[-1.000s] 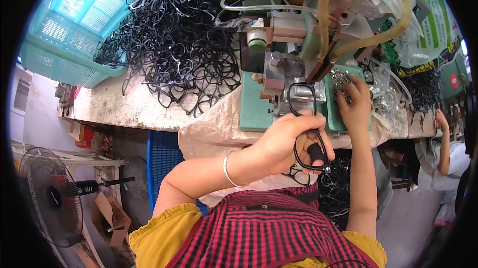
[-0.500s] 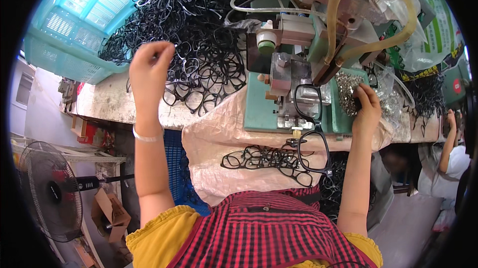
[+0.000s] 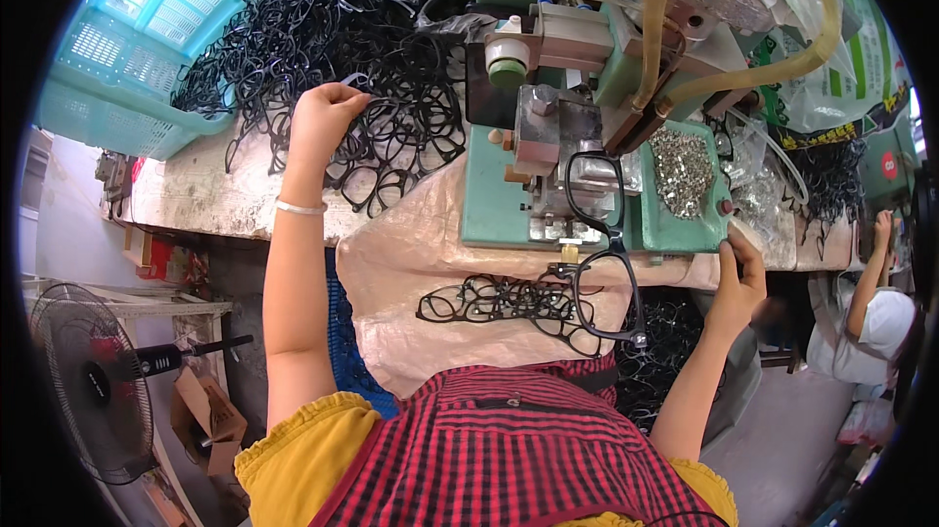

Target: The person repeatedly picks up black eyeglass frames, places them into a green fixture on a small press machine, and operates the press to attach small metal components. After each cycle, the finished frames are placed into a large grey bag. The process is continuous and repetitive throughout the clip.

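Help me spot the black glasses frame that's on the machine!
Find the big green machine with the curved yellow tube. Lower down in the picture, at the machine's front, one black glasses frame juts past the edge. Half of it is over the machine and half beyond, while the nearby frames lie bunched on the pale cloth.

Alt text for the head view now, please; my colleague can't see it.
The person's left grip is at a heap of black eyeglass frames, the right grip by the near right corner of a green tray of small metal parts. Between them, one black eyeglass frame sits at a green-based bench machine.
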Tool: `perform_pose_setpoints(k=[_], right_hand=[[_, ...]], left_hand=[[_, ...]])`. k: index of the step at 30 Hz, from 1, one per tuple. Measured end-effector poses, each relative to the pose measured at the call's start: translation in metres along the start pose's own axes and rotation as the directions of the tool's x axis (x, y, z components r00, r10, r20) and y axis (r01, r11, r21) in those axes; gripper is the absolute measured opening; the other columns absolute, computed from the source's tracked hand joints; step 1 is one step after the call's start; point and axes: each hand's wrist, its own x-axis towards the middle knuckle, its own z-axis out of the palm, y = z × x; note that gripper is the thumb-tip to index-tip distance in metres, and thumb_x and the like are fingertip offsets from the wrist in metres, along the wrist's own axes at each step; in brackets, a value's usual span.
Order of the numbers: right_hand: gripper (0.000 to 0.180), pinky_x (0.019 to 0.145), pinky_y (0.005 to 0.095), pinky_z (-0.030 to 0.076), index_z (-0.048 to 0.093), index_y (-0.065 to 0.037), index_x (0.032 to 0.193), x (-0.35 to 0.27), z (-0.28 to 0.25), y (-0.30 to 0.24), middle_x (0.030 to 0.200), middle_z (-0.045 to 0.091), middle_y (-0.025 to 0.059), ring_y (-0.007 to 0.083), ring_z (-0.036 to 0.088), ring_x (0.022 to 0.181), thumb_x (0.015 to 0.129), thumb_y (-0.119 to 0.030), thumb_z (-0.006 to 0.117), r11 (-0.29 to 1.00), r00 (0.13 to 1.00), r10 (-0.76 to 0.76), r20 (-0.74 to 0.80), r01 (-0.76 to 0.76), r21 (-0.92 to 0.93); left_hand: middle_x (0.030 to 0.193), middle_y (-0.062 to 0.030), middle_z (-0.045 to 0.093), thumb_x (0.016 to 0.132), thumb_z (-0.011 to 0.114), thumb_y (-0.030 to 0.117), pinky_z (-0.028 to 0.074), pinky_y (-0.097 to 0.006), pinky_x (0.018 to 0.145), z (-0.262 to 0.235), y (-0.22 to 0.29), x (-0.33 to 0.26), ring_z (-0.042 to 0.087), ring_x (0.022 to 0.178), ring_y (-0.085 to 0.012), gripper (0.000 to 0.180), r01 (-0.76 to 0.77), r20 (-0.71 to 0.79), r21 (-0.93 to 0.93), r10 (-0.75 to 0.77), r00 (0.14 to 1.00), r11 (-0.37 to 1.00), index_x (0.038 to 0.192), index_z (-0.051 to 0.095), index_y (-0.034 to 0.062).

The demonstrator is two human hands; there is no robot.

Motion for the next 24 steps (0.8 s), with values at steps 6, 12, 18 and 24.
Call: perform_pose_setpoints(k=[6, 12, 18, 24], right_hand=[[0.017, 0.089, 0.0280, 0.048, 0.071, 0.004, 0.099, 0.007, 0.053, -0.093, 0.099, 0.071, 0.0086, 0.0158, 0.064, 0.095, 0.082, 0.002, 0.070, 0.968, 0.932, -0.203, 0.300, 0.146, 0.202], [0.042, 0.085, 0.0244, 0.047, 0.058, 0.004, 0.119, 0.014, 0.124, -0.115, 0.092, 0.069, 0.0046, 0.0095, 0.062, 0.088, 0.080, -0.002, 0.072, 0.890, 0.928, -0.223, 0.300, 0.068, 0.450], [0.049, 0.089, 0.0238, 0.045, 0.055, 0.002, 0.125, 0.005, 0.128, -0.122, 0.088, 0.067, 0.0025, 0.0082, 0.061, 0.091, 0.080, -0.001, 0.072, 0.839, 0.929, -0.193, 0.316, -0.010, 0.543], [0.051, 0.092, 0.0249, 0.044, 0.049, 0.004, 0.131, -0.004, 0.123, -0.149, 0.097, 0.069, 0.0069, 0.0101, 0.060, 0.096, 0.083, 0.000, 0.068, 0.718, 0.884, -0.089, 0.460, -0.263, 0.644]], left_hand=[[0.073, 0.0042, 0.062, 0.095, 0.064, 0.019, 0.035, -0.016, 0.048, 0.002, 0.053, -0.035, 0.048, 0.055, -0.0012, 0.014, 0.095, 0.200, -0.557, 0.022, 0.980, 0.825, 0.100, 0.070, 0.0067], [0.084, -0.0048, 0.063, 0.096, 0.064, 0.014, 0.047, -0.024, 0.054, 0.051, 0.038, -0.079, 0.059, 0.063, -0.0133, 0.013, 0.156, 0.169, -0.886, -0.011, 0.986, 0.437, 0.104, 0.063, 0.0032], [0.097, -0.0102, 0.066, 0.101, 0.055, 0.010, 0.057, -0.035, 0.071, 0.048, 0.061, -0.108, 0.068, 0.079, -0.0238, 0.013, -0.177, -0.125, -0.941, 0.189, 0.974, 0.288, 0.112, 0.059, 0.0042], [0.108, -0.0211, 0.064, 0.101, 0.053, 0.011, 0.054, -0.040, 0.075, 0.006, 0.172, -0.104, 0.066, 0.090, -0.0301, 0.016, -0.742, -0.400, -0.601, 0.692, 0.601, 0.296, 0.115, 0.055, 0.0019]])
